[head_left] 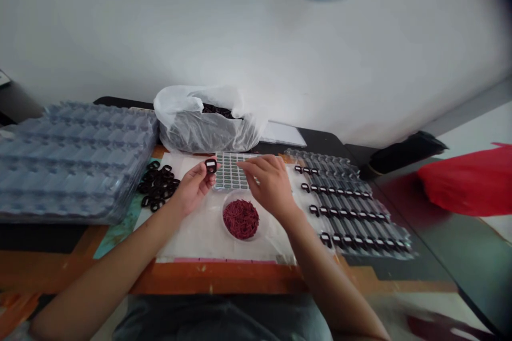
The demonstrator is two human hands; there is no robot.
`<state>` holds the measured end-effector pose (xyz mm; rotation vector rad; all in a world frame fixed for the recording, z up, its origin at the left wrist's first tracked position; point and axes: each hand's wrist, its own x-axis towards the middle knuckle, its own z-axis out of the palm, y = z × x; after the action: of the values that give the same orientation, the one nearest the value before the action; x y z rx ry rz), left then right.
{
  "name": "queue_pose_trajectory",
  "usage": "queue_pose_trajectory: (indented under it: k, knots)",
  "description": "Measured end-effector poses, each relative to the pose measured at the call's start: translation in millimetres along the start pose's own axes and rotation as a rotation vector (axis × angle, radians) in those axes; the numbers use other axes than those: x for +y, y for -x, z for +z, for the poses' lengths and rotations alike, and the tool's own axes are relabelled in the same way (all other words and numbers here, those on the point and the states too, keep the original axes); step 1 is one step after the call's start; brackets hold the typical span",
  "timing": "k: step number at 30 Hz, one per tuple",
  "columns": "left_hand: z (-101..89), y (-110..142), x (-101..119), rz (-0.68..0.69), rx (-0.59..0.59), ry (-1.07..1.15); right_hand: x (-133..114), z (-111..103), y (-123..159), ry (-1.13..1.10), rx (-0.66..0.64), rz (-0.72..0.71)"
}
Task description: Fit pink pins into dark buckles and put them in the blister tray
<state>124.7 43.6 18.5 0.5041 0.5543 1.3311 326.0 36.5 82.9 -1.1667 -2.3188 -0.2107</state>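
Pinching a black plastic frame [210, 165] in left grip [194, 187].

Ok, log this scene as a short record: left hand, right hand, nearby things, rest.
left hand: pinches a small black plastic part with a white window
right hand: over a grey-celled tray; any held item is hidden
nearby: pile of black parts; clear bowl of red shreds
rest: stacked clear blister trays; white plastic bag; rows of black parts; red bag

Trays [72, 162] are glossy clear plastic, the bag [208, 133] thin crinkled polythene, the loose pieces [158, 186] matt black plastic.
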Motion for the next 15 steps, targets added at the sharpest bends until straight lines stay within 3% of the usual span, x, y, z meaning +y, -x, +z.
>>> queue_pose_trajectory:
  k: [2, 4, 7, 11, 15]
  knots:
    - [-0.5, -2, 2, 0.02, 0.012, 0.01, 5, -7, 9, -0.091, -0.166, 0.067]
    - [-0.7, -3, 3, 0.033, 0.015, 0.011, 2, -9, 20, -0.121, -0.371, 0.045]
    - [-0.3, -4, 3, 0.025, 0.002, -0.013, -10, -6, 34, -0.015, -0.559, -0.014]
    - [0.5, -2, 0, 0.004, -0.02, -0.053, -20, 5, 41, 0.073, -0.608, -0.033]
    - [-0.6, -1, -1, 0.006, -0.041, -0.071, -19, 10, 40, 0.108, -0.573, -0.037]
